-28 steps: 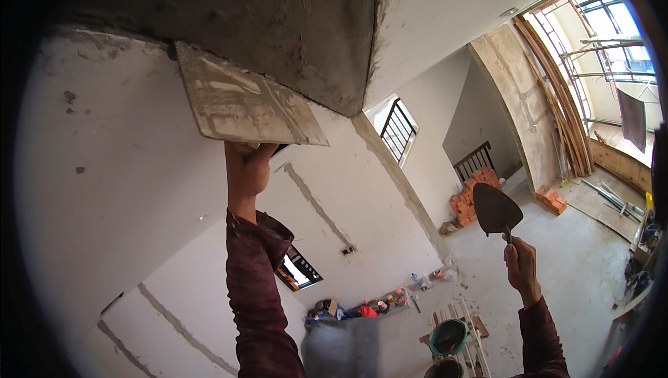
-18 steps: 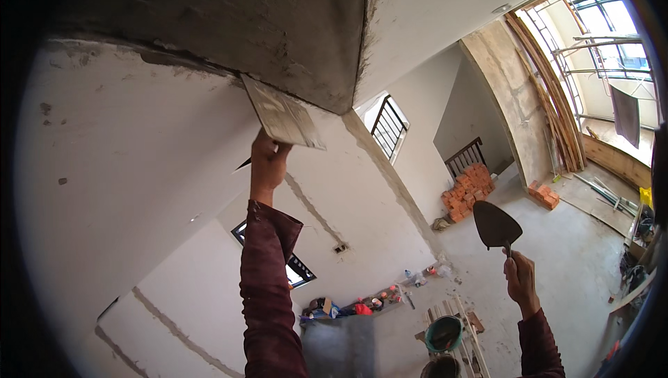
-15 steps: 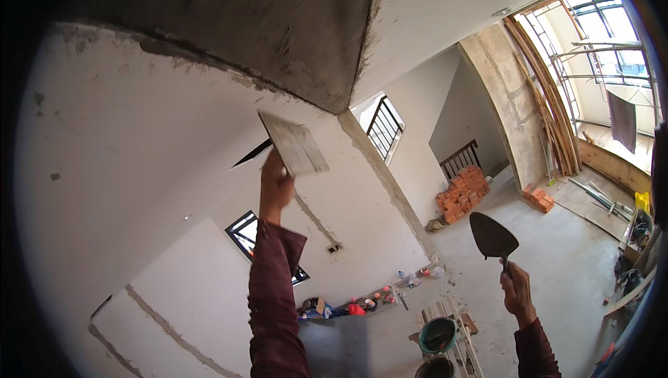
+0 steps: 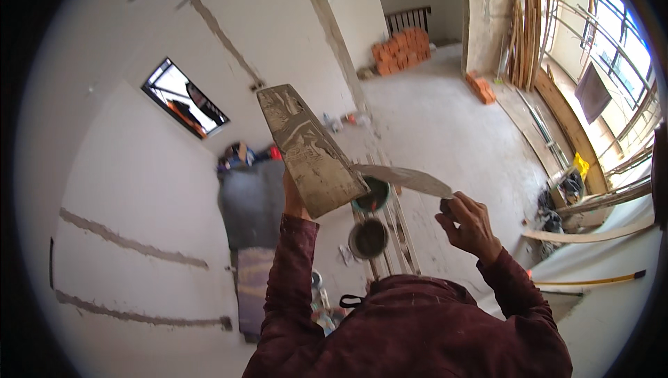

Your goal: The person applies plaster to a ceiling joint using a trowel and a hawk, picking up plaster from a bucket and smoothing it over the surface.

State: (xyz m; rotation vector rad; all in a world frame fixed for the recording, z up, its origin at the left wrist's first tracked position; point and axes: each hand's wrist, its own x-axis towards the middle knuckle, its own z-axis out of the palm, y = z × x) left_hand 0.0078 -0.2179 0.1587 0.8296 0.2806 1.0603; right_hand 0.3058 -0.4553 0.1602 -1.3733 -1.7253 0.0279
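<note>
My left hand (image 4: 292, 195) is closed on a plastering trowel (image 4: 306, 152), mostly hidden behind its flat rectangular blade. Patches and smears of wet grey mortar cover the face turned toward me. In my right hand (image 4: 473, 228) is a pointed trowel (image 4: 407, 177), its fingers wrapped round the handle. That blade is seen nearly edge-on, and its tip meets or almost meets the right edge of the plastering trowel. Whether the two touch I cannot tell. Below them stand a green bucket (image 4: 376, 195), partly covered by the blades, and a dark bucket (image 4: 369, 239) with grey contents.
Wooden poles (image 4: 405, 242) lie beside the buckets. A stack of red bricks (image 4: 401, 51) stands far off, with a smaller brick pile (image 4: 480, 88) to its right. Long timbers (image 4: 525, 26) lean at the right near scaffolding. A dark sheet (image 4: 254, 204) lies by the left wall.
My left hand has come down from beneath the dark ceiling beam, turning the plastering trowel's mortared face toward me. My right hand has brought the pointed trowel leftward against or near it. The view has tilted down.
</note>
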